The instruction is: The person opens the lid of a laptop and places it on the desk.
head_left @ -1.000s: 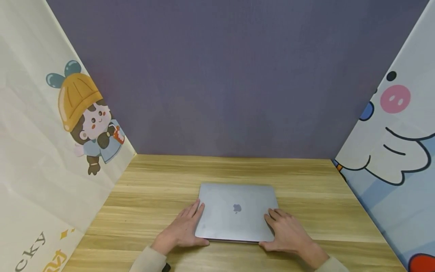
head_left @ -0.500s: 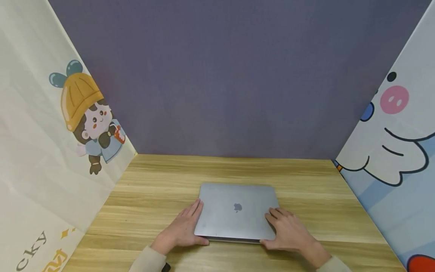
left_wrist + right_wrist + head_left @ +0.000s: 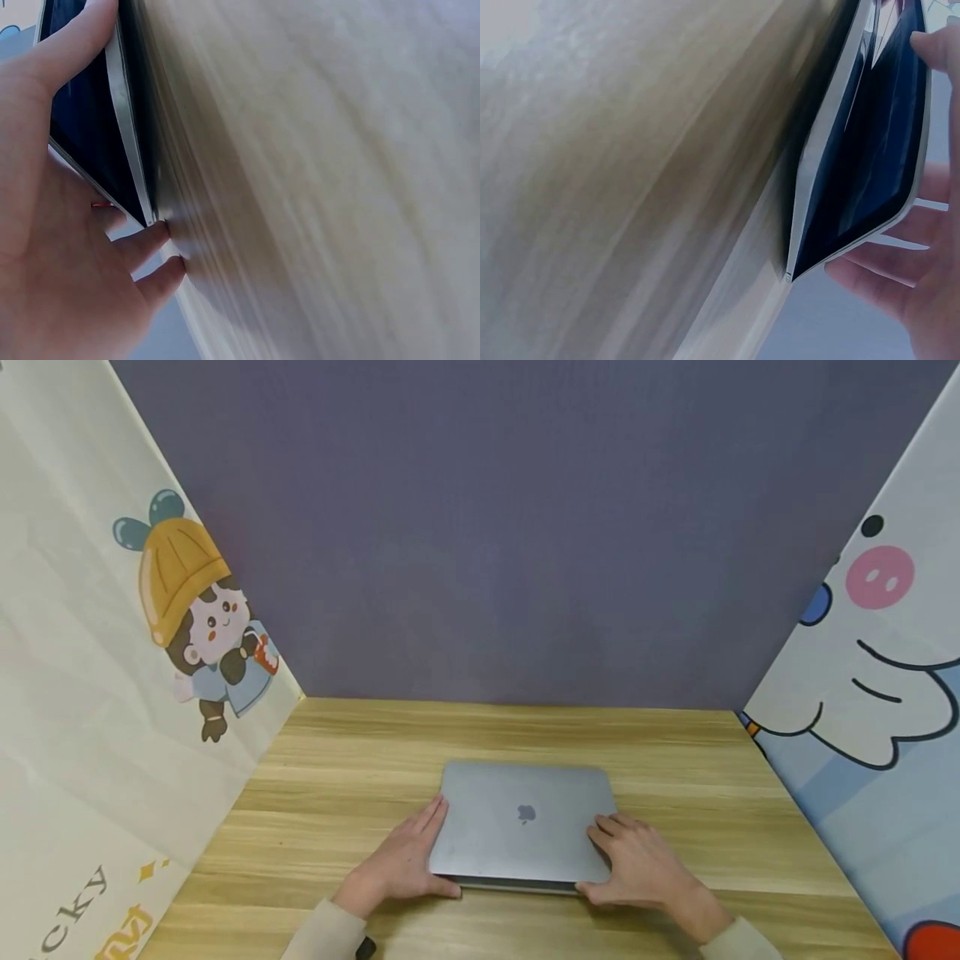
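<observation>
A grey laptop (image 3: 495, 839) with a dark apple logo lies mid-table, its lid tilted up slightly at the near edge. The gap shows a dark screen (image 3: 877, 165) in the right wrist view. My left hand (image 3: 405, 862) holds the laptop's left side, thumb at the front corner and fingers along the edge. In the left wrist view its fingertips reach down near the hinge corner. On the other side, my right hand (image 3: 643, 867) grips the lid, fingertips curled over its top and thumb at the front edge. Part of the lid's right side is hidden under that hand.
The wooden table (image 3: 330, 793) meets a grey-purple back panel (image 3: 510, 535). A white wall with a cartoon figure (image 3: 217, 627) rises on the left. On the right stands a panel printed with a pig-nosed character (image 3: 881, 578).
The lid's near edge has risen from closed, and a dark gap has widened above the base. Both hands stay at the laptop's sides, having barely moved.
</observation>
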`<state>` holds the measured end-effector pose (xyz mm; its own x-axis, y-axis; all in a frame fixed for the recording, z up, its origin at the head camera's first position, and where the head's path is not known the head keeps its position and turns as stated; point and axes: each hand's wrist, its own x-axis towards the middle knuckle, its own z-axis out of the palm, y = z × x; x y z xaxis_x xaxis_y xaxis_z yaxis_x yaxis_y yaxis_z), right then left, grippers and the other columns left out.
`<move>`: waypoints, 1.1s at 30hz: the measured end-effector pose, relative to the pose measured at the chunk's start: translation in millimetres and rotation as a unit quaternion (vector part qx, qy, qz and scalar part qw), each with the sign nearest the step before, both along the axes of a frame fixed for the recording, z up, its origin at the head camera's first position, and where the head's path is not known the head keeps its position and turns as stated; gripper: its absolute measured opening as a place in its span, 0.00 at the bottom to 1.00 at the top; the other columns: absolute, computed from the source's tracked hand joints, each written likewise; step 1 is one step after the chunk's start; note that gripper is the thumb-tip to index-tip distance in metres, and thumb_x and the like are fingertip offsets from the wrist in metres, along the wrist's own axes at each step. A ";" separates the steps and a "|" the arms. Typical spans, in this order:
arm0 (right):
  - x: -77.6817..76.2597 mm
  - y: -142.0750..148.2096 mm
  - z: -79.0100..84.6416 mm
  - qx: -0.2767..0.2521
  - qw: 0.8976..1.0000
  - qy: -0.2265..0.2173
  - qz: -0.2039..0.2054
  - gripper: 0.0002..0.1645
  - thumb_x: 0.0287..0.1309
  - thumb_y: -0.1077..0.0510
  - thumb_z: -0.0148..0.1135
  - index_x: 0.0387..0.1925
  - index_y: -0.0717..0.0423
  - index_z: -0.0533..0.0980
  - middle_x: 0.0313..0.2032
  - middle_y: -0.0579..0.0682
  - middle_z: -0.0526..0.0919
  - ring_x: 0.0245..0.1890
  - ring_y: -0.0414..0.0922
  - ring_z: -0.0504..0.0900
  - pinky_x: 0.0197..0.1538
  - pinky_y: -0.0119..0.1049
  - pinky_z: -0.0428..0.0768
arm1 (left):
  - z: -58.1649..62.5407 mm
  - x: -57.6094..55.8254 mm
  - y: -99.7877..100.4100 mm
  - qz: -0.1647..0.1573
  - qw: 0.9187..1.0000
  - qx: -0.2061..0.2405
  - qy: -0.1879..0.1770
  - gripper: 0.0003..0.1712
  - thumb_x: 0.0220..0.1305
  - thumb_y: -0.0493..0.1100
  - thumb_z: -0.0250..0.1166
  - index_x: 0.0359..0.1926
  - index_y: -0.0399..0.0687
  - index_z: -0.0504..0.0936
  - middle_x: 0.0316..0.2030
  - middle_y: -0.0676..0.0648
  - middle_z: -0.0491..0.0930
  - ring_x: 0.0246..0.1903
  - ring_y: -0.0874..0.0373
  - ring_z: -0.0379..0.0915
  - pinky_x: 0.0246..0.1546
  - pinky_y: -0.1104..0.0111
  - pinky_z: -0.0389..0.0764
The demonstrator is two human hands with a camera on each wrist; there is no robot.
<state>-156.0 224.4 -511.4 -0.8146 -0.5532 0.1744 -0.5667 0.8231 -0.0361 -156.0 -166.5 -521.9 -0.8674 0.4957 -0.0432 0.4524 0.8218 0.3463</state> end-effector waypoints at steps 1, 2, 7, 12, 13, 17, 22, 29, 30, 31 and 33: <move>-0.3 0.4 0.1 0.000 1.000 0.000 0.000 0.54 0.44 0.17 0.63 0.51 0.60 0.84 0.51 0.62 0.85 0.51 0.63 0.83 0.49 0.57 0.84 | -0.6 -0.5 -0.5 -0.001 1.000 -0.001 -0.001 0.78 0.45 0.80 0.69 0.79 0.33 0.46 0.79 0.35 0.45 0.76 0.39 0.49 0.72 0.45 0.60; -0.7 0.8 0.3 -0.002 1.000 0.000 0.000 0.54 0.44 0.17 0.63 0.51 0.60 0.84 0.51 0.61 0.85 0.51 0.63 0.83 0.50 0.57 0.84 | -0.7 -0.9 -1.0 0.000 1.000 0.000 -0.003 0.79 0.44 0.81 0.68 0.79 0.34 0.46 0.79 0.35 0.44 0.76 0.40 0.49 0.72 0.45 0.59; -1.9 1.4 2.0 -0.014 1.000 -0.010 -0.005 0.52 0.45 0.18 0.64 0.51 0.58 0.85 0.52 0.60 0.85 0.52 0.62 0.83 0.52 0.56 0.83 | -1.4 -2.6 -2.9 0.003 1.000 0.014 -0.007 0.80 0.42 0.80 0.70 0.80 0.36 0.45 0.80 0.37 0.44 0.77 0.41 0.47 0.72 0.45 0.59; -1.6 0.8 5.4 -0.014 1.000 -0.022 -0.012 0.52 0.44 0.18 0.64 0.51 0.57 0.85 0.52 0.59 0.85 0.53 0.62 0.82 0.51 0.57 0.83 | -5.1 -2.3 -2.9 0.014 1.000 0.027 -0.002 0.83 0.38 0.80 0.72 0.80 0.34 0.43 0.79 0.34 0.44 0.76 0.40 0.49 0.72 0.43 0.59; -1.6 0.8 6.0 -0.013 1.000 -0.024 -0.013 0.52 0.44 0.18 0.64 0.51 0.57 0.85 0.53 0.59 0.85 0.53 0.62 0.82 0.51 0.57 0.83 | -5.8 -2.3 -2.9 0.017 0.999 0.032 -0.003 0.84 0.38 0.80 0.72 0.80 0.34 0.42 0.79 0.34 0.45 0.76 0.39 0.49 0.72 0.43 0.59; -2.4 1.8 8.2 -0.016 1.000 -0.021 -0.010 0.52 0.44 0.18 0.64 0.51 0.58 0.85 0.52 0.60 0.85 0.53 0.62 0.82 0.52 0.58 0.83 | -6.3 -3.1 -2.7 0.027 0.998 0.050 -0.014 0.86 0.36 0.79 0.74 0.79 0.33 0.41 0.78 0.33 0.45 0.76 0.37 0.49 0.71 0.41 0.59; -5.0 3.3 9.0 -0.022 1.000 0.000 0.002 0.50 0.43 0.19 0.66 0.48 0.58 0.86 0.49 0.59 0.86 0.50 0.61 0.84 0.50 0.56 0.84 | -4.5 -3.9 -3.4 0.033 0.997 0.069 -0.033 0.87 0.35 0.78 0.76 0.80 0.33 0.39 0.78 0.32 0.46 0.76 0.36 0.49 0.71 0.40 0.58; -9.5 3.3 17.4 -0.028 0.999 -0.024 0.003 0.50 0.44 0.19 0.65 0.48 0.58 0.86 0.48 0.58 0.87 0.49 0.59 0.85 0.48 0.55 0.85 | -6.3 -3.6 -4.2 0.025 0.997 0.071 -0.032 0.82 0.38 0.77 0.76 0.81 0.42 0.44 0.79 0.37 0.48 0.76 0.38 0.49 0.72 0.40 0.56; -9.6 3.2 19.3 -0.025 0.999 -0.033 0.000 0.50 0.44 0.19 0.65 0.48 0.58 0.86 0.49 0.58 0.87 0.49 0.60 0.84 0.48 0.55 0.84 | -6.8 -3.8 -4.3 0.021 0.997 0.070 -0.028 0.81 0.39 0.77 0.76 0.81 0.43 0.44 0.79 0.38 0.48 0.76 0.38 0.50 0.71 0.40 0.57; -9.7 3.2 21.2 -0.022 0.999 -0.041 -0.004 0.51 0.44 0.19 0.64 0.49 0.58 0.86 0.49 0.58 0.86 0.49 0.60 0.84 0.47 0.56 0.85 | -7.2 -4.1 -4.3 0.017 0.997 0.070 -0.025 0.80 0.39 0.77 0.75 0.81 0.44 0.45 0.79 0.39 0.49 0.76 0.38 0.50 0.71 0.40 0.57; -9.7 3.0 24.4 -0.019 0.999 -0.046 -0.009 0.51 0.44 0.18 0.64 0.50 0.58 0.86 0.50 0.58 0.86 0.50 0.60 0.84 0.47 0.56 0.84 | -7.2 -4.0 -4.5 0.013 0.997 0.068 -0.019 0.79 0.39 0.78 0.75 0.82 0.45 0.46 0.79 0.39 0.49 0.75 0.39 0.51 0.71 0.40 0.58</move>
